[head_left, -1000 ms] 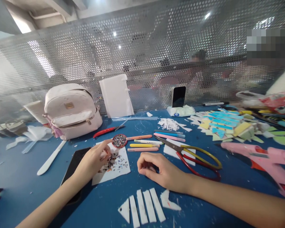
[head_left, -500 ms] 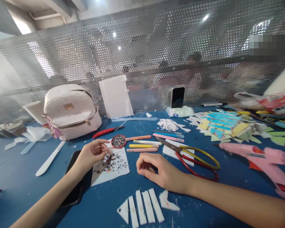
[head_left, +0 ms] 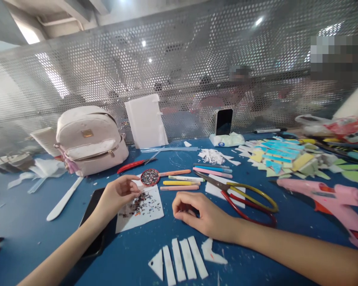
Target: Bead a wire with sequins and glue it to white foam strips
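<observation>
Hovering over the left edge of the paper (head_left: 127,225), the left hand (head_left: 117,193) is being loosened, more mid-sheet glitter (head_left: 143,205) being exposed; the right hand (head_left: 201,216) is being held curled, either's grip untellable.

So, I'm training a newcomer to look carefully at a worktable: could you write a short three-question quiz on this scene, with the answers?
1. Which tool has one yellow and one red handle?
a) pliers
b) scissors
c) glue gun
2. True or false: the left hand is closer than the right hand to the red-rimmed dish of specks.
3. How many white strips lie between the pointed piece with the dark dot and the forked piece?

Key: 1. b, scissors. 2. True. 3. Four.
</observation>
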`<action>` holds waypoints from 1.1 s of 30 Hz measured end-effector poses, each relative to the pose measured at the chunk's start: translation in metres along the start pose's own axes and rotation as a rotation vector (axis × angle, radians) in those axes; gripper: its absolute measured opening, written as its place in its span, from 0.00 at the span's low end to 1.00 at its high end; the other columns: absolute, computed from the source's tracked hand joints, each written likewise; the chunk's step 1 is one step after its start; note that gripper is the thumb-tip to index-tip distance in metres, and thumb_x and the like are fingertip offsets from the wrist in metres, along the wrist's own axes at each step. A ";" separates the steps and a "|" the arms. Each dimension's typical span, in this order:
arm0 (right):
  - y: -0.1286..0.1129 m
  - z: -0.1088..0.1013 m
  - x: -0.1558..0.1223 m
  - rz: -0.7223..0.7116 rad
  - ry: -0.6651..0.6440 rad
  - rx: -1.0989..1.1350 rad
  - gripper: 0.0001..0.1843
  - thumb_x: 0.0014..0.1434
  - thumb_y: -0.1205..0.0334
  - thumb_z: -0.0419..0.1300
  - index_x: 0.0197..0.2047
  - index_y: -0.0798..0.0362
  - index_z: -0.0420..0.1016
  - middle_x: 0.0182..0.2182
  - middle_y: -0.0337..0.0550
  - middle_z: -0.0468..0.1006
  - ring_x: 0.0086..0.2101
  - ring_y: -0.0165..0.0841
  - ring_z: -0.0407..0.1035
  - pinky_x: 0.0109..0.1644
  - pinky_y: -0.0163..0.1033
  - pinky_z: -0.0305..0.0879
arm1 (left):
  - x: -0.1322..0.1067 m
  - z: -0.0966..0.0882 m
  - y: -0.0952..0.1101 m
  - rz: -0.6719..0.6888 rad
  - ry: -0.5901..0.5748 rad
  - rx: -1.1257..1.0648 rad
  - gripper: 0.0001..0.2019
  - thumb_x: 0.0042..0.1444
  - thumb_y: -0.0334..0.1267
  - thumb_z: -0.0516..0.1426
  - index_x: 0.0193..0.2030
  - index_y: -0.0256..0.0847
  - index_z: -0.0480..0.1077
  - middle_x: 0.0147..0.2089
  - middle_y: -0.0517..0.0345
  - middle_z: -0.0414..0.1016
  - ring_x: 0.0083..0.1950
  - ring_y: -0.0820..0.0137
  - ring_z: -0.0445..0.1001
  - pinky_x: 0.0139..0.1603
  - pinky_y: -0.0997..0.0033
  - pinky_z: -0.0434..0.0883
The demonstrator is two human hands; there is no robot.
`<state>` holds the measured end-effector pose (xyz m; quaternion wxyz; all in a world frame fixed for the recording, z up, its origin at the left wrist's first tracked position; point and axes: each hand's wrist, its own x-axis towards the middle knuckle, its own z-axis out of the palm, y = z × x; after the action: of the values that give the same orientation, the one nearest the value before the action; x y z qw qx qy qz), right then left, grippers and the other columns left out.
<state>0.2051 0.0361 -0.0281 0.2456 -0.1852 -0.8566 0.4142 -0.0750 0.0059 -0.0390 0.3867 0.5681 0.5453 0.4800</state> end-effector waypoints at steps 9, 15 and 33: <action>-0.003 -0.001 0.001 -0.002 -0.002 -0.009 0.05 0.65 0.65 0.54 0.36 0.53 0.68 0.31 0.38 0.70 0.28 0.27 0.60 0.32 0.34 0.58 | -0.002 0.005 0.005 -0.004 0.001 0.016 0.18 0.45 0.35 0.65 0.44 0.36 0.70 0.29 0.62 0.72 0.31 0.72 0.75 0.38 0.69 0.75; -0.002 -0.001 0.000 0.009 -0.008 -0.001 0.05 0.65 0.65 0.54 0.36 0.53 0.68 0.31 0.37 0.69 0.27 0.27 0.59 0.31 0.33 0.57 | -0.004 0.006 0.007 0.000 -0.035 0.018 0.17 0.48 0.32 0.63 0.46 0.36 0.69 0.32 0.58 0.76 0.34 0.70 0.76 0.38 0.69 0.74; -0.001 0.001 0.001 0.014 -0.003 0.015 0.05 0.65 0.65 0.54 0.36 0.53 0.68 0.32 0.37 0.70 0.28 0.26 0.60 0.32 0.33 0.57 | -0.010 0.014 0.016 0.050 -0.059 0.105 0.16 0.49 0.30 0.61 0.46 0.38 0.69 0.30 0.60 0.74 0.34 0.70 0.73 0.41 0.67 0.71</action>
<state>0.2038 0.0355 -0.0272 0.2428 -0.1886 -0.8525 0.4228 -0.0568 -0.0045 -0.0283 0.3603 0.6150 0.5436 0.4433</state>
